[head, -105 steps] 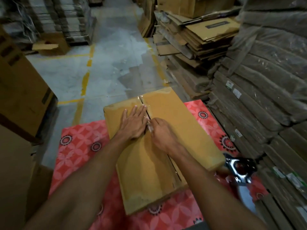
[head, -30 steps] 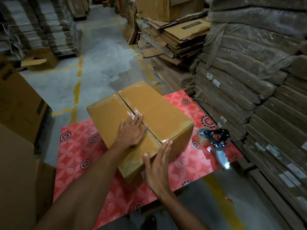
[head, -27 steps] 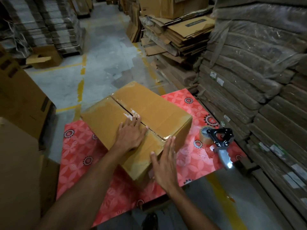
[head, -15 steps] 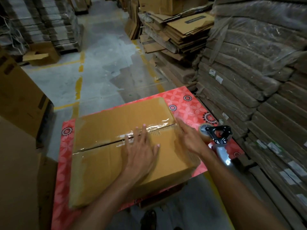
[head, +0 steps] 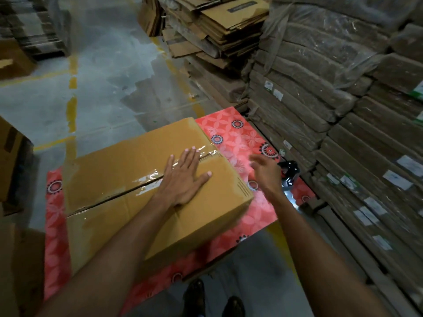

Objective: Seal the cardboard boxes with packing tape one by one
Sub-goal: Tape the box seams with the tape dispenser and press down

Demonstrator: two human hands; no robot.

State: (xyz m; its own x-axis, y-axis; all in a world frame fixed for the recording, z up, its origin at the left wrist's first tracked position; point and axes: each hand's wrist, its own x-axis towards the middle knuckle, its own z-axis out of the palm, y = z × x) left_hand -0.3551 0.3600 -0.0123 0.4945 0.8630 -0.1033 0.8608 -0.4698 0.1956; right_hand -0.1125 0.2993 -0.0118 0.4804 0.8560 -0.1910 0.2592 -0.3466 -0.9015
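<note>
Your left hand (head: 185, 177) lies flat on the box (head: 119, 165), fingers straight and spread. The palm presses the top across the centre seam near its right end and grips nothing. Your right hand (head: 265, 172) is off the box, in the air over the cloth (head: 231, 131). It is blurred, with fingers loosely bent and empty as far as I can tell, and it is just short of the dispenser (head: 289, 172), which it half hides.

The box sits on the cloth-covered table, long side across you, flaps closed. Shiny clear tape (head: 146, 179) lies wrinkled along the seam. Expect the box to be stiff at the edges and corners but springy mid-flap, so press close to the seam and turn it by its corners or side walls. The plain brown card should give good friction, while the tape strip is slick. It looks light enough to slide under one palm, though its contents are hidden. The cloth is smooth, red and flower-printed, and the box may skate on it.

On your right, flat cartons (head: 229, 26) and film-wrapped bundles (head: 320, 88) are stacked close.
</note>
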